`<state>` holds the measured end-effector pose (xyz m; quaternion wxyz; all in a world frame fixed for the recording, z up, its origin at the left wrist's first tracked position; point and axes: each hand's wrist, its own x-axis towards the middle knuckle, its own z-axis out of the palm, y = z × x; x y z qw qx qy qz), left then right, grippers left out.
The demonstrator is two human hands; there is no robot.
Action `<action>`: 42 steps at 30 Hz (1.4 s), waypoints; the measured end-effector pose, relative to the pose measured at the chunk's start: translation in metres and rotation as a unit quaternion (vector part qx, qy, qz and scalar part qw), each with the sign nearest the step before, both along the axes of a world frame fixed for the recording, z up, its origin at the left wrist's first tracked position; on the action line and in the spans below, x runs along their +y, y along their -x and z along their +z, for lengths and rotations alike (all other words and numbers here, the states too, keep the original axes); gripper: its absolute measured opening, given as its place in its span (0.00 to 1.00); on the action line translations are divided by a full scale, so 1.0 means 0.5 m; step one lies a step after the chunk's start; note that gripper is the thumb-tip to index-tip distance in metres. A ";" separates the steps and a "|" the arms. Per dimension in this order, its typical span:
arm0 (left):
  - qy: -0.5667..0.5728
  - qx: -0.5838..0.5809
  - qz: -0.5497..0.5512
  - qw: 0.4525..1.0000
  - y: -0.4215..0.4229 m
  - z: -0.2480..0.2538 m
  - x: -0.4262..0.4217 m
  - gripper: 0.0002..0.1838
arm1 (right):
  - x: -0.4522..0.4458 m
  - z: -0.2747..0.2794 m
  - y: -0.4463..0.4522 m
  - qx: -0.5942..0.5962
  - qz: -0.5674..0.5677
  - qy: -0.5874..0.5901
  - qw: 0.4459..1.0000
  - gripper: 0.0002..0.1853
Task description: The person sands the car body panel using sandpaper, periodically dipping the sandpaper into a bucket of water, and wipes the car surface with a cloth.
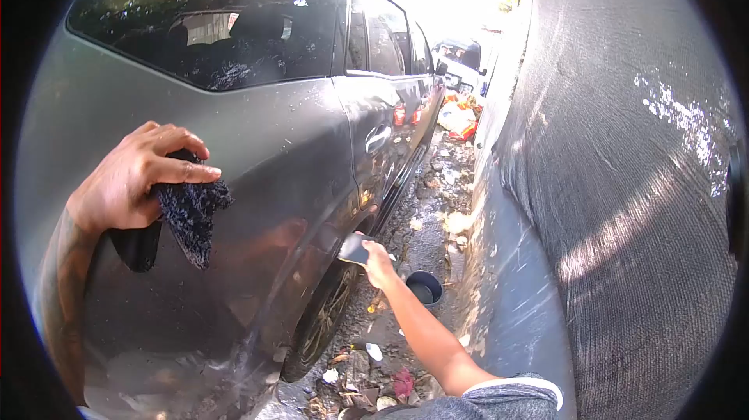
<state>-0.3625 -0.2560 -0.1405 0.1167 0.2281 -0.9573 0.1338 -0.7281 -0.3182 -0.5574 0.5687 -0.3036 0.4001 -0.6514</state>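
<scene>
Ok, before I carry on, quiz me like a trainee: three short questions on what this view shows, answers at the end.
1. True or false: the left hand holds a shaggy dark cloth.
2. Multiple choice: where is the round dark bucket?
A) on top of the grey car
B) on the ground beside the car
C) hanging from the left hand
3. Short answer: which hand is nearer the car's wheel, the left or the one with the flat object?

Key: 1 true; 2 B; 3 the right hand.
</scene>
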 end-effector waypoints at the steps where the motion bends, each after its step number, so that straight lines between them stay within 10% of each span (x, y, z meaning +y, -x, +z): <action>1: 0.002 -0.007 -0.009 1.000 -0.001 0.000 -0.003 0.37 | 0.026 0.015 0.024 -0.001 -0.004 0.016 1.000 0.24; 5: 0.011 -0.003 -0.028 1.000 -0.006 -0.005 -0.013 0.35 | 0.055 0.048 0.153 0.185 -0.115 -0.023 0.976 0.31; 9: 0.012 -0.005 -0.031 0.999 -0.008 -0.003 -0.010 0.37 | -0.011 0.300 0.286 0.571 -0.165 -0.016 0.804 0.41; 13: 0.010 0.002 -0.034 0.999 -0.007 0.001 -0.006 0.38 | -0.138 0.576 0.443 0.756 -0.226 0.126 0.601 0.29; 19: -0.003 -0.005 -0.040 0.999 -0.009 0.006 -0.005 0.38 | -0.166 0.859 0.560 0.835 -0.230 -0.141 0.480 0.28; 28: -0.002 -0.008 -0.045 0.999 -0.008 0.009 -0.005 0.40 | -0.166 0.893 0.547 0.821 -0.289 -0.175 0.460 0.26; 34: -0.023 -0.010 -0.032 0.999 -0.002 0.014 0.000 0.40 | -0.254 0.641 0.427 0.936 -0.096 0.074 0.331 0.16; 35: -0.024 -0.014 -0.034 0.999 -0.001 0.014 0.001 0.40 | -0.234 0.565 0.353 0.912 -0.110 0.075 0.388 0.16; 36: -0.022 -0.011 -0.034 0.999 -0.001 0.014 0.001 0.40 | -0.143 0.516 0.232 0.780 -0.128 0.057 0.610 0.20; 37: -0.020 -0.008 -0.032 0.999 0.000 0.012 0.002 0.40 | -0.162 0.398 0.193 0.701 -0.123 0.125 0.691 0.26; 42: -0.001 -0.012 -0.027 1.000 0.012 0.016 0.009 0.37 | -0.002 0.103 -0.166 0.168 -0.127 0.067 0.975 0.30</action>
